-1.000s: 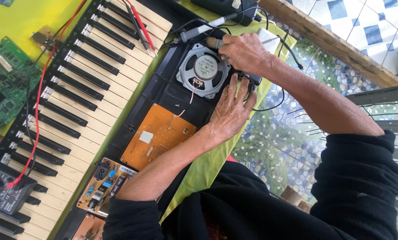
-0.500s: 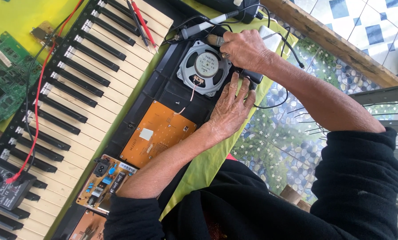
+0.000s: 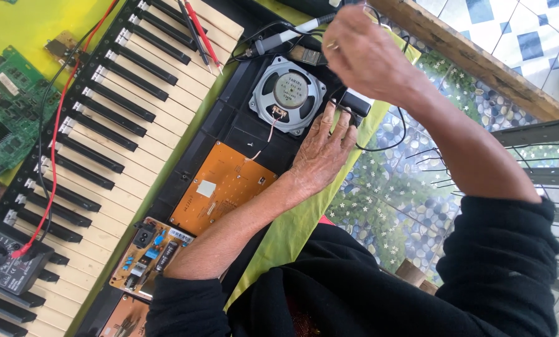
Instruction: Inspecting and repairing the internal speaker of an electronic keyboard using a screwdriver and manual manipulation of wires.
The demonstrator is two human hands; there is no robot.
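The fingers of the right hand [image 3: 363, 53] curl inward and are raised above the open keyboard case; what they pinch is hidden behind the knuckles, though thin black wires [image 3: 385, 134] loop down from that side, so I cannot tell whether they grip anything. The left hand [image 3: 323, 153] lies flat, fingers spread and open, pressing on the black plastic case edge [image 3: 229, 125] just beside the round grey speaker with a silver centre cap [image 3: 289, 93]; its fingertips touch a small black block [image 3: 354, 103], partly covered.

Above the speaker lies a grey-handled soldering iron [image 3: 285, 39], its tip cut off by the hand. Below the speaker sits an orange rectangular circuit board [image 3: 223, 193] bearing a small white square label, and further down a smaller tan board with blue and black components [image 3: 148, 256], half hidden by the forearm. Left of these run the black and cream piano keys [image 3: 105, 125], crossed by a red test lead [image 3: 58, 125] reaching a dark multimeter [image 3: 2, 262] cut by the frame edge. A green circuit board [image 3: 5, 125] rests on the yellow surface.
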